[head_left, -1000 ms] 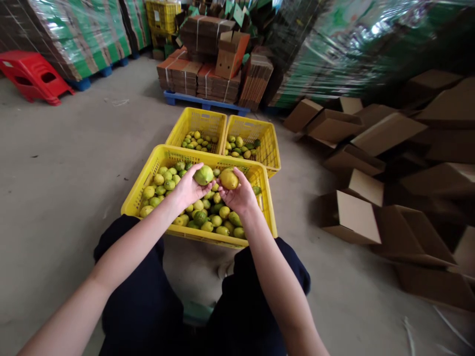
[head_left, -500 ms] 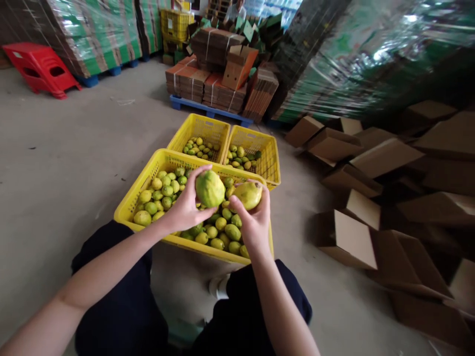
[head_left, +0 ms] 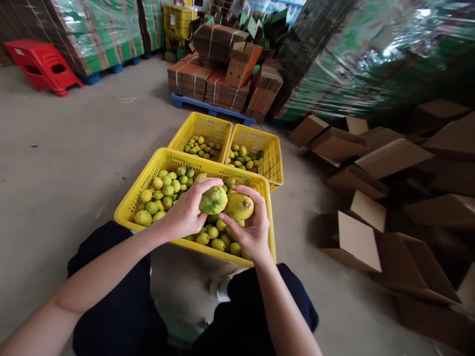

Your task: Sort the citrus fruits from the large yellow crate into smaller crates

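Observation:
My left hand (head_left: 189, 207) is closed around a green-yellow lemon (head_left: 213, 200), its ridged stem end turned toward me. In my right hand (head_left: 254, 225) is a yellower lemon (head_left: 239, 206) with a brownish tip facing me, held between thumb and fingers. The two fruits are side by side, very close or touching. Beneath both hands stands a large yellow crate (head_left: 130, 200) with many green and yellow lemons (head_left: 167, 190) in it. My hands and the held fruit hide part of its contents.
Two smaller yellow crates (head_left: 282, 160) with some lemons stand behind the large one. Open cardboard boxes (head_left: 358, 242) are heaped on the right. A blue pallet (head_left: 211, 111) bears flattened cartons (head_left: 193, 81). A red stool (head_left: 42, 66) is at the far left.
Both hands have come down slightly and closer together. Each lemon has been turned, so that its end now faces me more. The view has shifted a little.

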{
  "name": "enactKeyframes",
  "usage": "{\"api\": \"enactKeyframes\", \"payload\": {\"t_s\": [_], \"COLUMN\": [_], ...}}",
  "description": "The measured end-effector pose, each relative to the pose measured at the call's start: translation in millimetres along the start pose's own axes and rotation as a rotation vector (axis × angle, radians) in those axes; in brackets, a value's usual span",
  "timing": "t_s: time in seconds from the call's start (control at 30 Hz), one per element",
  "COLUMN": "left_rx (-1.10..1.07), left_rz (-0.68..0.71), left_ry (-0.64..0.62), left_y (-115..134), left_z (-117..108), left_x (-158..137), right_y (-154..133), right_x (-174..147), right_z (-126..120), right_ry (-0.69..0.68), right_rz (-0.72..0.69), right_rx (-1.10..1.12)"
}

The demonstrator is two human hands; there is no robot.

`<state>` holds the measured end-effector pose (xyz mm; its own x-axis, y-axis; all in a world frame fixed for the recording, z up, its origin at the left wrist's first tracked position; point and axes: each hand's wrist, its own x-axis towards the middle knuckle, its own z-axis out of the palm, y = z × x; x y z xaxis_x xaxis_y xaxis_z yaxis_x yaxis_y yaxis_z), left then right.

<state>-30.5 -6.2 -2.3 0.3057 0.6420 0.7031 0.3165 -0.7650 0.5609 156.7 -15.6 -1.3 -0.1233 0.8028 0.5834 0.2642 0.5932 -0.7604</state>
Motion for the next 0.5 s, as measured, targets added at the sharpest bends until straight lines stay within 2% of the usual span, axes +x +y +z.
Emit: {"api": "enactKeyframes", "payload": {"t_s": [0.1,0.2,0.27,0.33,0.5], "left_rx": [-0.148,-0.415,-0.498,-0.428,-0.154], "left_rz": [-0.230,-0.553,-0.680,-0.702,-0.592], "left_ry": [-0.098,-0.201,-0.215,-0.213,-0.292], "left_y": [-3,-12,-18,-21,-13], "left_z": [-3,0,5,11,24], "left_x": [3,6,5,4,0], "right_y": [3,10,16,23,33], "right_x": [2,2,1,-1,-5], "right_z": [2,11,20,30,44], "right_ry": [-0.009,0.058,0.104,0.098,0.023], "right_rz": [0.223,0.505,0.668,0.777,0.914], "right_rx": [0.186,0.379,0.483,0.591,0.862]}}
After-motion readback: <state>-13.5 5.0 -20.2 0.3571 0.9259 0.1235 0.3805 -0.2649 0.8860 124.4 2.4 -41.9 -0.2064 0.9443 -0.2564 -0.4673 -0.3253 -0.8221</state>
